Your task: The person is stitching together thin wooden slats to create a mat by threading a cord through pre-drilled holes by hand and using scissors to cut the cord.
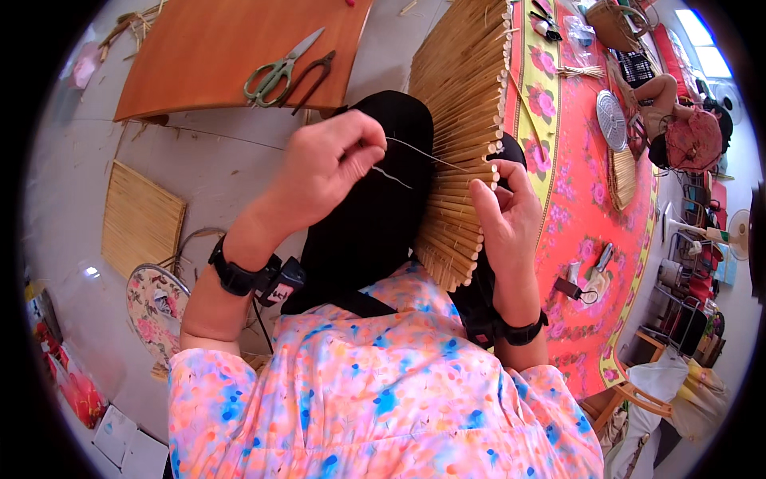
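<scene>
Your left hand (331,156) pinches a pale thread (427,154) running nearly straight to the stalk mat (459,96), which lies over your lap beside the flower-covered table's (590,152) left edge. Your right hand (511,211) grasps the mat's cut ends. Too hard a pull could snap the thread; a slack right-hand grip could let stalks shift out of line.

You find no wording that can be read with certainty. Toward eight o'clock from the middle of your view, on your left wrist (254,238), the small black box (294,275) on the strap (232,275) bears a white label (280,293) with a dark mark, too small for you to make out. Much farther out, also toward eight o'clock, the red package (82,399) is too blurred for you to read.
</scene>
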`<state>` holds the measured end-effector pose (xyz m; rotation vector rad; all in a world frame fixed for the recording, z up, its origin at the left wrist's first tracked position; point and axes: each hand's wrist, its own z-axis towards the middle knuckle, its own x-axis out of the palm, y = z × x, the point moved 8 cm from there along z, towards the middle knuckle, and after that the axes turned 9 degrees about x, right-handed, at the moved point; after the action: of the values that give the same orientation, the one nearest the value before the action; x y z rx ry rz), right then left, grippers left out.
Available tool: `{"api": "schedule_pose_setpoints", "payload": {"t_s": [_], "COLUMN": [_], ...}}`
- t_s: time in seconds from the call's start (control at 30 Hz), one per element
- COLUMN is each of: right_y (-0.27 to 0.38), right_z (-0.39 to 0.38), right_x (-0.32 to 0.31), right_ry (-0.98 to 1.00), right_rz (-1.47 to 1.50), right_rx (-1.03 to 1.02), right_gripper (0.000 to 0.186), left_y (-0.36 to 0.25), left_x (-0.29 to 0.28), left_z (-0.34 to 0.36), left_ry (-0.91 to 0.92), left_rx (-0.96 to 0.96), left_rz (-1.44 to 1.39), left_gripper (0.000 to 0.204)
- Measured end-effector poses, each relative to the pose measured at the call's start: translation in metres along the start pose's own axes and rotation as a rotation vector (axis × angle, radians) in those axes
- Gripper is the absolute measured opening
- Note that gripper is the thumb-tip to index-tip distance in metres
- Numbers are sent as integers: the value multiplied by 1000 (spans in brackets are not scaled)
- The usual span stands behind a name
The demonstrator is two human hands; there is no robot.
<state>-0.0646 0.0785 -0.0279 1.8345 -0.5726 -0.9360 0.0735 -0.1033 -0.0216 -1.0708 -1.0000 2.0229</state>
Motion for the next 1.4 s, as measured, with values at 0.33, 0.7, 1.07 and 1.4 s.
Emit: {"api": "schedule_pose_setpoints", "payload": {"t_s": [0.33, 0.7, 1.07, 1.4], "right_y": [-5, -7, -5, 9], "right_z": [-8, -18, -13, -4], "right_x": [-10, -20, -26, -34], "right_ry": [-17, 78, 103, -106], "right_rz": [55, 28, -58, -380], "right_rx": [52, 182, 88, 63], "right_gripper": [33, 41, 25, 14], "left_y": [21, 1, -12, -9], "left_x": [77, 103, 111, 116], "left_z": [11, 12, 3, 9], "left_ry": [68, 52, -39, 18], "left_rx": [-334, -219, 185, 170], "left_rz": [-607, -491, -420, -432], "left_gripper": [4, 7, 14, 14]}}
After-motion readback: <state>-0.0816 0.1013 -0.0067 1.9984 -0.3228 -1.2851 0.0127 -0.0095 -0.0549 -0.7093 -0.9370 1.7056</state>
